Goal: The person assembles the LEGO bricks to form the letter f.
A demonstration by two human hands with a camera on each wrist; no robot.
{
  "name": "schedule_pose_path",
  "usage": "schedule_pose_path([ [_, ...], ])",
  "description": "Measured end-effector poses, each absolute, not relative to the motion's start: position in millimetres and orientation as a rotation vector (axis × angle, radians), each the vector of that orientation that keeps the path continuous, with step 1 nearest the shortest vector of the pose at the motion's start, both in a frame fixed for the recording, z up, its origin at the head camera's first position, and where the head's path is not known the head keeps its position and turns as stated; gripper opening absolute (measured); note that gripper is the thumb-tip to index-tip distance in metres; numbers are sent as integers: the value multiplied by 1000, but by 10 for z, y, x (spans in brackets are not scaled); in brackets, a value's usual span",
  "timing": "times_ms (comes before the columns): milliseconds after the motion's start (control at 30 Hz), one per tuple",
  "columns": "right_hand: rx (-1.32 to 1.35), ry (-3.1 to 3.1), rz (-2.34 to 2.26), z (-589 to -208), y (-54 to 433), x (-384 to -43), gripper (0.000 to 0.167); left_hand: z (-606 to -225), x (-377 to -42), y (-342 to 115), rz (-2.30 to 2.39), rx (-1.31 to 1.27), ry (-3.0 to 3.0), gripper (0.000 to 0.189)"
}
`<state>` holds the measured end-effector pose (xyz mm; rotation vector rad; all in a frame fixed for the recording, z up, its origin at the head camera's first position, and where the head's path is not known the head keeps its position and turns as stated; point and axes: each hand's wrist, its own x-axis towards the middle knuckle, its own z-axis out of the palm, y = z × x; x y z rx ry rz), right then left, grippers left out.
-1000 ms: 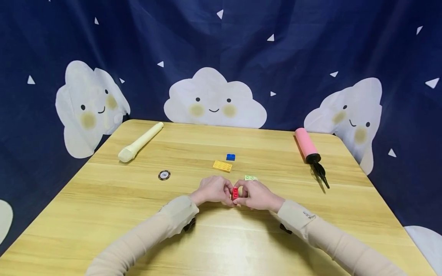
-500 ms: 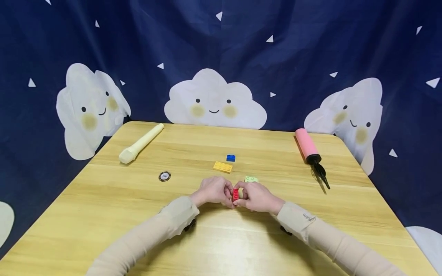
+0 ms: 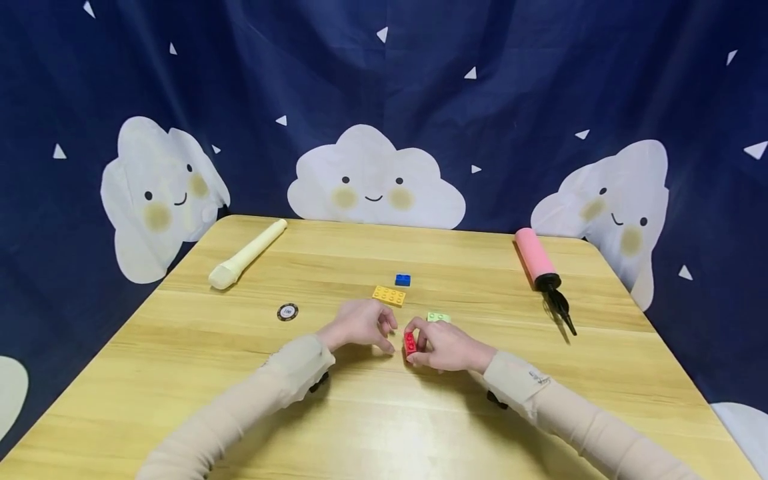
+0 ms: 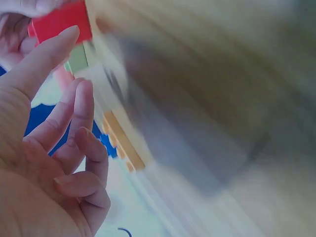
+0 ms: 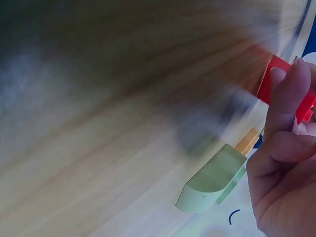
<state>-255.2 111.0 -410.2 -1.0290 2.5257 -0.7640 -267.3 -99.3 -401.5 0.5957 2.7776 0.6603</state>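
The red toy brick (image 3: 411,344) sits low at the tabletop, tilted a little, with its studs showing in the head view. My right hand (image 3: 449,345) pinches it between thumb and index finger. Just left of it, my left hand (image 3: 359,323) is held apart with fingers loosely bent and nothing in them. A pale green brick (image 3: 439,317) lies behind the right hand, partly covered by it; the right wrist view shows a curved end on this green brick (image 5: 210,180). Beyond the left hand lie a flat yellow brick (image 3: 390,296) and a small blue brick (image 3: 403,280).
A round black-rimmed poker chip (image 3: 287,312) lies to the left on the wooden table (image 3: 384,427). At the back left is a cream microphone-shaped object (image 3: 249,255). A pink hand pump (image 3: 534,257) with a black end lies at the right. A dark blue cloud-print curtain (image 3: 384,73) hangs behind.
My left hand has let go of the red brick and drawn away to the left. The right hand still pinches the brick, almost in the same place. The head view has tipped slightly upward.
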Motion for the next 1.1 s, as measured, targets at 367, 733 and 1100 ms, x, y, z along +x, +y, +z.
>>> schedule_pose_path([
  [367,-994,2435,-772,-4126,1166,-2580,57,-3905,-2991,-1234,698,461,2857,49],
  [733,-1001,2427,-802,-4207,1134,-2578,52,-4036,-3284,-1242,638,303,2942,51],
  [1100,-942,2347,-928,-4225,1144,-2539,45,-4122,-3363,-1167,556,274,2912,44],
])
